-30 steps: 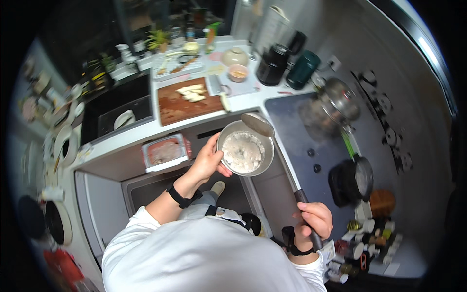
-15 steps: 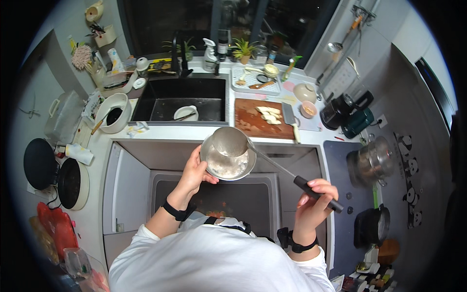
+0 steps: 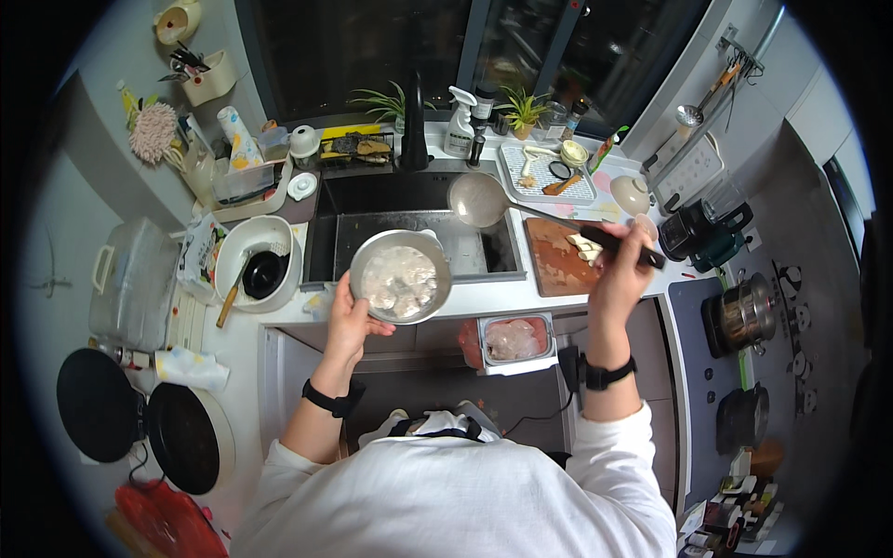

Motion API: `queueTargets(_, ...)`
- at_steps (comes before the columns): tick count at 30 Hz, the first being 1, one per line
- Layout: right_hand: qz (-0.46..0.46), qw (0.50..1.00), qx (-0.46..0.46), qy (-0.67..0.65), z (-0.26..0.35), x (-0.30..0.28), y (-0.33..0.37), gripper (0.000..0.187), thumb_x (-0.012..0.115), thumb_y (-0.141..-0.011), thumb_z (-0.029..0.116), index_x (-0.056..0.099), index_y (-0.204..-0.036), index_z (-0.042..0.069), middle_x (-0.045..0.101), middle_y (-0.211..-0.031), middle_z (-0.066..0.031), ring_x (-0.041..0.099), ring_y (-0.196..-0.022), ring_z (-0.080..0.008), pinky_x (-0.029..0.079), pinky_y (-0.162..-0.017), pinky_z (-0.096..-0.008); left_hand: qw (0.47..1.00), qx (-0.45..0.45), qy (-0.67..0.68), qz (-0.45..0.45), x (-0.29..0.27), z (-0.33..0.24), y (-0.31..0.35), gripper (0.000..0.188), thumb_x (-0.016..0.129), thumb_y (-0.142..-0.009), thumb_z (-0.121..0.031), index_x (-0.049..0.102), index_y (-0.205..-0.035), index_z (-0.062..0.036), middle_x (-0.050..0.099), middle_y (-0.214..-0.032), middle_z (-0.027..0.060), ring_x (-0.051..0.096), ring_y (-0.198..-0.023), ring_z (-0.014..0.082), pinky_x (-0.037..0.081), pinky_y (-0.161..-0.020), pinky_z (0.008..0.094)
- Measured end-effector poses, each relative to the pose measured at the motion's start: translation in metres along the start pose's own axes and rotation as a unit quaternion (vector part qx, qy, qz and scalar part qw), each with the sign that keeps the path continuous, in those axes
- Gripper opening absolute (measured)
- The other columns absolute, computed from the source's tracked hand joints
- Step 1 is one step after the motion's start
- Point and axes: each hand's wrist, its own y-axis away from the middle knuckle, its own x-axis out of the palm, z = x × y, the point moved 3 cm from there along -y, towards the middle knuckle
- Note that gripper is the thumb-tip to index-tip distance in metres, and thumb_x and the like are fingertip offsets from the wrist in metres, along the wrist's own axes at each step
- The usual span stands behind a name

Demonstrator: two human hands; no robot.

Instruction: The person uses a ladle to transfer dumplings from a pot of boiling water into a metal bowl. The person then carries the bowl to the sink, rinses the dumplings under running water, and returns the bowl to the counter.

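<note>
My left hand (image 3: 350, 321) grips the side of a metal bowl (image 3: 443, 265), which holds cloudy liquid and pale lumps, over the sink's front edge. In my right hand (image 3: 621, 265) is the black handle of a long skimmer (image 3: 478, 199). Its round head, seemingly fine mesh, hangs over the sink, up and to the right of the bowl and apart from it. Below, at the cabinet front, is a small lined bin (image 3: 517, 369) with whitish, wet-looking stuff inside. The right hand and handle partly cover the cutting board (image 3: 554, 265) and its white slices (image 3: 584, 247).
A black sink (image 3: 339, 244) with a tall tap (image 3: 415, 130) lies ahead. To its left is a white pot (image 3: 291, 270) with a wooden-handled utensil. A tray (image 3: 581, 193) of utensils stands behind the board. On the right counter is a steel pot (image 3: 746, 314).
The bowl has moved from in front of the counter to over the sink's front edge. The skimmer, formerly over the bowl, has swung off to its right. The bin is uncovered, and the view has shifted.
</note>
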Motion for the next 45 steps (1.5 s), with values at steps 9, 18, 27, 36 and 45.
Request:
queueTargets(9, 0.134, 0.941, -0.017, 0.31, -0.172, 0.13, -0.09, 0.039, 0.066, -0.089, 0.036, 0.065, -0.07, 0.002, 0.064, -0.063, -0.0067, 0.058, -0.059, -0.0148, 0.044, -0.057, -0.0301, 0.991, 0.027, -0.01, -0.131, -0.062, -0.02, -0.053, 0.058, 0.032, -0.089, 0.002, 0.019, -0.145, -0.0029, 0.058, -0.114, 0.0212, 0.065, -0.055, 0.0213, 0.056, -0.044, 0.0253)
queueTargets(18, 0.228, 0.898, 0.062, 0.371, -0.344, 0.194, -0.113, 0.034, 0.065, -0.087, 0.034, 0.062, -0.082, 0.0, 0.062, -0.07, -0.0203, 0.062, -0.068, -0.0391, 0.047, -0.063, -0.043, 0.98, 0.016, -0.013, -0.197, -0.074, -0.033, -0.082, 0.054, 0.036, -0.092, -0.002, 0.024, -0.144, -0.004, 0.06, -0.112, 0.0191, 0.065, -0.055, 0.018, 0.056, -0.044, 0.0243)
queueTargets(27, 0.395, 0.849, 0.133, 0.325, -0.481, 0.197, -0.049, 0.032, 0.073, -0.077, 0.036, 0.071, -0.083, 0.004, 0.066, -0.073, -0.0216, 0.067, -0.07, -0.0366, 0.051, -0.062, -0.0401, 0.979, -0.016, -0.018, -0.204, -0.083, -0.043, -0.119, 0.053, 0.038, -0.094, -0.004, 0.024, -0.145, -0.0051, 0.061, -0.111, 0.0188, 0.064, -0.054, 0.0177, 0.056, -0.044, 0.025)
queueTargets(36, 0.699, 0.622, 0.054, 0.348, -0.486, 0.265, 0.053, 0.038, 0.07, -0.084, 0.036, 0.066, -0.08, -0.001, 0.063, -0.069, -0.0206, 0.062, -0.066, -0.0369, 0.048, -0.062, -0.0424, 0.974, -0.022, -0.01, -0.227, -0.092, -0.048, -0.143, 0.053, 0.039, -0.094, -0.006, 0.024, -0.145, -0.005, 0.062, -0.107, 0.0184, 0.064, -0.055, 0.0172, 0.055, -0.045, 0.024)
queueTargets(45, 0.739, 0.591, 0.207, 0.249, -0.431, 0.245, 0.028, 0.042, 0.061, -0.09, 0.042, 0.066, -0.073, 0.004, 0.063, -0.063, -0.0116, 0.063, -0.062, -0.0288, 0.049, -0.061, -0.0388, 0.968, -0.032, 0.001, -0.248, -0.099, -0.046, -0.158, 0.052, 0.039, -0.095, -0.007, 0.024, -0.145, -0.0046, 0.062, -0.107, 0.0176, 0.065, -0.056, 0.0181, 0.056, -0.046, 0.0252)
